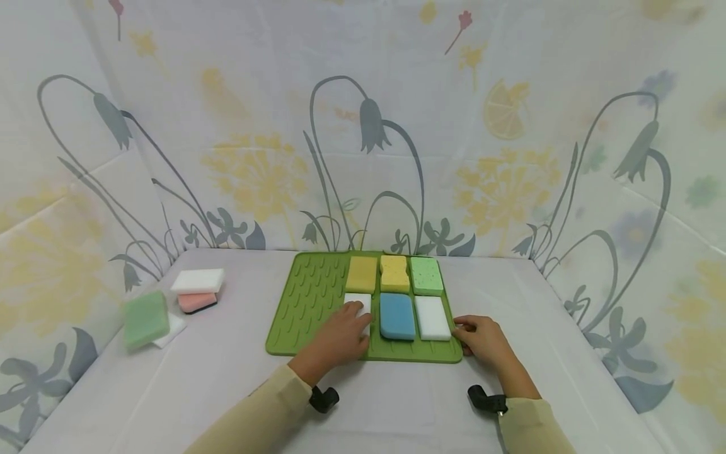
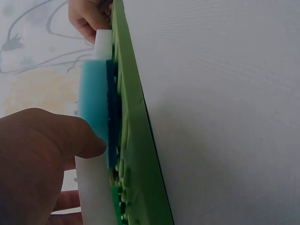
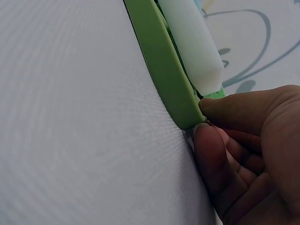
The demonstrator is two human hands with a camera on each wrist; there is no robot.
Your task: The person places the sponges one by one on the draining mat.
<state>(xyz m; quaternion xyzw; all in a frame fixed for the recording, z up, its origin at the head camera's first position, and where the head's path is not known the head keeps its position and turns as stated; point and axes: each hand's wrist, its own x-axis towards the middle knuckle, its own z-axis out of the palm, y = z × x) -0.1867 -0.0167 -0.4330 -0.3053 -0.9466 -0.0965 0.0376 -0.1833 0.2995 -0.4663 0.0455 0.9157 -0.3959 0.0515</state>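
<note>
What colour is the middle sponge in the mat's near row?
The sponge is light blue over a darker blue layer, best in the left wrist view.

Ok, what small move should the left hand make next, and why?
Probably ease the left hand off its white sponge: it seems to lie in line with the blue sponge on the mat, whose edge the right hand pinches.

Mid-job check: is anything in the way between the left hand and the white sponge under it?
Nothing visible: the left hand already touches the white sponge. The blue sponge sits just to its right on the green mat, beside it rather than between.
</note>
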